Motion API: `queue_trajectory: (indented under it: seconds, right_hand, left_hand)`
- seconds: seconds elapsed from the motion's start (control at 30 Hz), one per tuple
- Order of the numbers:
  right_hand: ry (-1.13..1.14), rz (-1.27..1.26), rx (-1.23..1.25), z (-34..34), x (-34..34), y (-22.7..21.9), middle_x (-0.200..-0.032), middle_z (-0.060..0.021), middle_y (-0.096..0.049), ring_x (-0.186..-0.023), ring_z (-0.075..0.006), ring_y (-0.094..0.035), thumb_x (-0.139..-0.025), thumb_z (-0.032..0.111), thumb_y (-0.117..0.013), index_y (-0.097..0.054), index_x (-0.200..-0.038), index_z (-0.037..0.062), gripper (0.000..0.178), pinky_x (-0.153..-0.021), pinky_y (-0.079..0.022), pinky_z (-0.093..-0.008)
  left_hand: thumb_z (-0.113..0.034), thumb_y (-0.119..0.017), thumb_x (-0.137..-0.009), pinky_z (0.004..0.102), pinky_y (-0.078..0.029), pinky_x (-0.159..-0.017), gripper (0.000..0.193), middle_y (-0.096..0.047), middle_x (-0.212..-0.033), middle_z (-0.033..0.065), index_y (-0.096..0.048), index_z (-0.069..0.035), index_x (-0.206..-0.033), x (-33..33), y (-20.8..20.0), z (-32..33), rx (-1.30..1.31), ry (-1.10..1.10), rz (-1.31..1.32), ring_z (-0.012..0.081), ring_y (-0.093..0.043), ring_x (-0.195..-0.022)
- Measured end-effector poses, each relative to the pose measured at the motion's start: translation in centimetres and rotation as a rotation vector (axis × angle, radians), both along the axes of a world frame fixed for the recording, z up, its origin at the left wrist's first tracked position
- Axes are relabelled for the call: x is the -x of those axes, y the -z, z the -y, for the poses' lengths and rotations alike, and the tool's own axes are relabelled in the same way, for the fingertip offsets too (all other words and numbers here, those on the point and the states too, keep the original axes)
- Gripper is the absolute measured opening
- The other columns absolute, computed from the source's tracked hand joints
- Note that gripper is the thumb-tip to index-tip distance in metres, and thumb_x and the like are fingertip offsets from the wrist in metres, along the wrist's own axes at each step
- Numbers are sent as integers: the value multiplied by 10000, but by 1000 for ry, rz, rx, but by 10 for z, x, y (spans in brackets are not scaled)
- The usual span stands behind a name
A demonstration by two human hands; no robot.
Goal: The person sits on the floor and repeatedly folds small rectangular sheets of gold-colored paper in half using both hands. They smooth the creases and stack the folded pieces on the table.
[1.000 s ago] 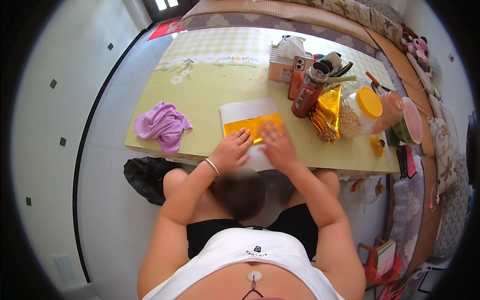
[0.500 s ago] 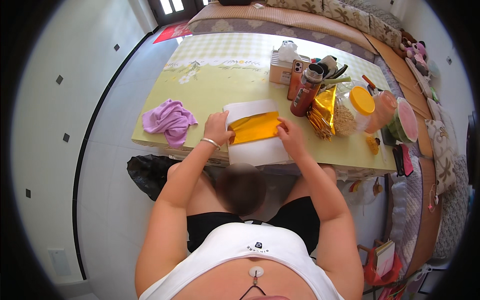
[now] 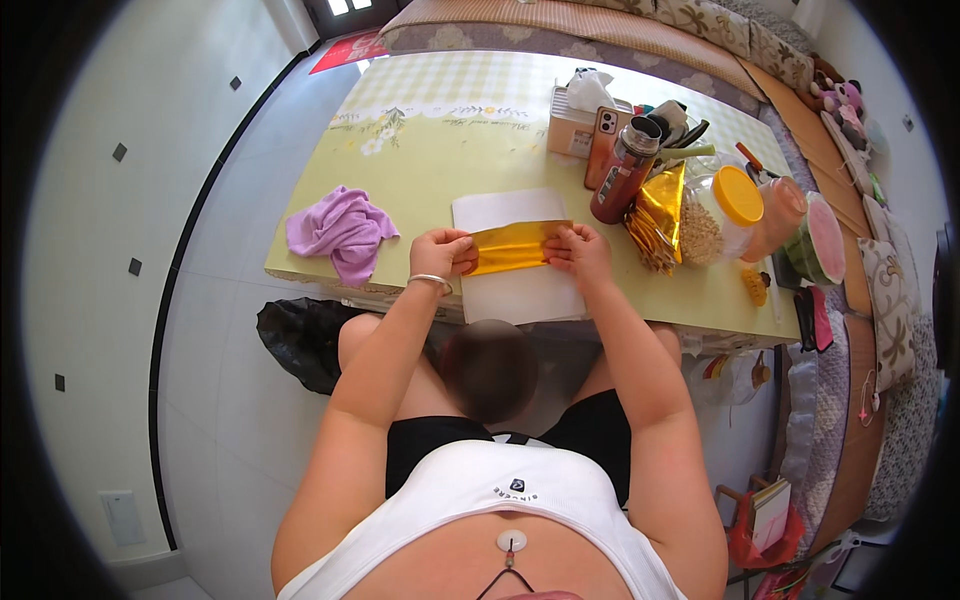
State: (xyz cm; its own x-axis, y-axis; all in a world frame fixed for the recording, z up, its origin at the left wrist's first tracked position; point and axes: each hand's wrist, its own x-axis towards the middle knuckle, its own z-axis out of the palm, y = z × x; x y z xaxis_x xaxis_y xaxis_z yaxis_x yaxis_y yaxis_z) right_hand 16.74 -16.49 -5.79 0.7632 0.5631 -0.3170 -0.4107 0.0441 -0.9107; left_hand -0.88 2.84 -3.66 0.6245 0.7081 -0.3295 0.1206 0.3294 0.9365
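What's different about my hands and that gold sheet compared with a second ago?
Your left hand and right hand were laid flat over the gold sheet; they have since moved apart, out to its two ends, and now grip it there between fingers and thumbs. The purple cloth and red-brown bottle stayed in place on the table.

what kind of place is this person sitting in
Probably a home living room: a long sofa with leaf-patterned cushions, plush toys at the right, and a checked, floral tablecloth suggest it.
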Motion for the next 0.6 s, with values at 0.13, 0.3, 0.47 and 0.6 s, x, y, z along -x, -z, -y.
queue_trajectory:
  seconds: [0.13, 0.3, 0.47, 0.6]
  right_hand:
    - [-52, -26, 44, 5, -7, -3, -889, -121, -742, -758, -228, -753, -969, 210, -698, -623, -991, 56, 172, -618, -603, -303]
    - [-173, -22, 144, 18, -12, -12, -856, -113, -740, -735, -227, -753, -963, 216, -703, -625, -979, 56, 178, -605, -598, -301]
    - [-193, 44, 197, 23, -6, -15, -802, -95, -727, -660, -200, -732, -951, 219, -709, -636, -926, 48, 187, -569, -583, -300]
    - [-224, 267, 348, 27, -5, -9, -733, -79, -704, -558, -147, -653, -910, 211, -727, -662, -861, 28, 200, -523, -527, -281]
  left_hand:
    - [-91, -735, -932, 286, -621, -649, 137, -733, -832, 121, -698, 41, -936, 5, 13, 1, 21, 15, 41, 194, -740, -721]
    - [-100, -753, -922, 287, -614, -647, 167, -721, -797, 123, -689, 48, -877, 7, 23, 3, -144, 45, 13, 177, -721, -698]
    - [-98, -764, -900, 270, -571, -588, 166, -706, -748, 94, -692, 42, -847, 11, 26, 5, -259, 89, -15, 145, -690, -646]
    - [-108, -777, -885, 261, -528, -572, 183, -684, -717, 73, -690, 36, -814, 16, 25, 5, -384, 163, -78, 116, -629, -604]
